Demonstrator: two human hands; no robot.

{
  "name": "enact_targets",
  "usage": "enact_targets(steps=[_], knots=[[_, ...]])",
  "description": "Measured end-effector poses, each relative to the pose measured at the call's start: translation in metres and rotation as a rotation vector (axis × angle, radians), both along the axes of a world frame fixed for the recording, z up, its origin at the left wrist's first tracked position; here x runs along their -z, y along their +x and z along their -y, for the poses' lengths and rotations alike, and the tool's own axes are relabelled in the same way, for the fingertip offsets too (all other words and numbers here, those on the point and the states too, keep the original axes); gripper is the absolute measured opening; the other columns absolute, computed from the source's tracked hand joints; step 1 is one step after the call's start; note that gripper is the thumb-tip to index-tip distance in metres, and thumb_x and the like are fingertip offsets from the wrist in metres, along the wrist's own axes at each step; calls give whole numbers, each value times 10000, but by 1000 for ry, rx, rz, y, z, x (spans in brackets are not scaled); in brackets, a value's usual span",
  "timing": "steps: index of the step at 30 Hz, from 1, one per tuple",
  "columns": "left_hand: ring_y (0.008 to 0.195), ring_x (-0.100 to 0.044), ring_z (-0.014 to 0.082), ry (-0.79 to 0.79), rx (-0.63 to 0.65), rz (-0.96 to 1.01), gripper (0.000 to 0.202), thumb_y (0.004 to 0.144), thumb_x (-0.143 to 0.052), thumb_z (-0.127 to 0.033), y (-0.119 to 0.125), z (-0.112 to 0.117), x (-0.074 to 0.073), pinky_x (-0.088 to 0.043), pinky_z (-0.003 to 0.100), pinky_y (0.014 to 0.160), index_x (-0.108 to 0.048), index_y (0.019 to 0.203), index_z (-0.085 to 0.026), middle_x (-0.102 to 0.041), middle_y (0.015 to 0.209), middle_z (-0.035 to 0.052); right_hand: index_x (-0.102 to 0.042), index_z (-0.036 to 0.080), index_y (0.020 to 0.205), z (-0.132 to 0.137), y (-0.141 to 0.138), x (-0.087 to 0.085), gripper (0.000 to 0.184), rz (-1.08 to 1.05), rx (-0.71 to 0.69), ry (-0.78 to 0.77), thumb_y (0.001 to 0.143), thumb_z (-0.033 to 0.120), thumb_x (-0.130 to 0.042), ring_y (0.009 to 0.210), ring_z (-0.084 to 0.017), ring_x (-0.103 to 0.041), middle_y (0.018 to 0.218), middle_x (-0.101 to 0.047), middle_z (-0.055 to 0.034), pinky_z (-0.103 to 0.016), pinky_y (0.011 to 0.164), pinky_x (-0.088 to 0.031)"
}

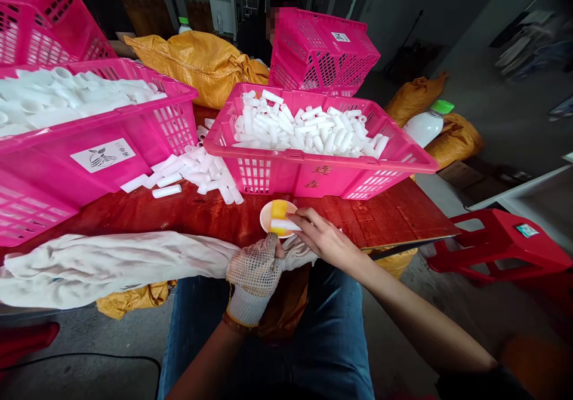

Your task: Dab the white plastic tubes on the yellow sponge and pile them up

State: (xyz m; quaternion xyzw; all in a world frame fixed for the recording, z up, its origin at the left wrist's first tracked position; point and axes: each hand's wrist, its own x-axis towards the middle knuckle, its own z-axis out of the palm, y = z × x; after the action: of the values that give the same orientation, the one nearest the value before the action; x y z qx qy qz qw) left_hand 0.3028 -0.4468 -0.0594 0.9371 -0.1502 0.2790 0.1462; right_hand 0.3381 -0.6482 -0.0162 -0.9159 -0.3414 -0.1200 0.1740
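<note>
Tube (pixel 283 224) pinched tight by the right hand (pixel 323 237) over the bowl (pixel 265 216); left hand (pixel 255 271) curled, its hold unclear. One in hand, heaps (pixel 308 128) in two baskets (pixel 286 176); what's finished, can't tell.

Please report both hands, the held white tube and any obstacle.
Right hand pinches white tube at bowl. Gloved left hand by bowl's near rim, hold unclear. Pink basket beyond bowl, not between hands and it.

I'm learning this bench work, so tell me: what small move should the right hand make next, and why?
Probably settle the white cylindrical tube gently against the rectangular yellow piece: the bare right hand pinches the tube directly across it, over the small round white bowl. Whether they already touch is hard to tell.
</note>
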Motion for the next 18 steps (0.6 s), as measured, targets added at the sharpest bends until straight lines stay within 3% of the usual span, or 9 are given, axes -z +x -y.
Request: enact_targets(steps=[5,10,14,18], knots=[[586,-654,191,78,14,100,229,981,-502,-213,2,-1,1,-400,326,591,-717,918,-169,-764,760,26,-531,175,1385,0,-1,-1,381,75,-42,-72,1017,115,-454,1157,-290,-649,1233,-632,-152,-496,1014,-572],[604,-652,176,70,13,118,244,985,-495,-221,3,-2,8,-404,326,620,-716,885,-199,-756,745,8,-510,154,1404,-3,-4,-9,374,7,-39,-91,1039,167,-432,1116,-299,-668,1233,-625,-171,-491,948,-606],[618,-636,187,59,7,-8,215,975,-497,-226,2,-3,11,-384,339,620,-703,917,-204,-741,762,25,-493,216,1418,-4,-6,-3,382,5,38,-21,1037,216,-474,1147,-297,-665,1269,-618,-151,-496,986,-590],[611,-616,166,41,25,-112,177,971,-510,-234,0,-4,12,-370,325,607,-678,925,-205,-729,781,22,-508,200,1398,-3,-7,-4,368,-4,-17,-94,1040,160,-428,1156,-296,-662,1228,-634,-148,-518,1003,-572]])
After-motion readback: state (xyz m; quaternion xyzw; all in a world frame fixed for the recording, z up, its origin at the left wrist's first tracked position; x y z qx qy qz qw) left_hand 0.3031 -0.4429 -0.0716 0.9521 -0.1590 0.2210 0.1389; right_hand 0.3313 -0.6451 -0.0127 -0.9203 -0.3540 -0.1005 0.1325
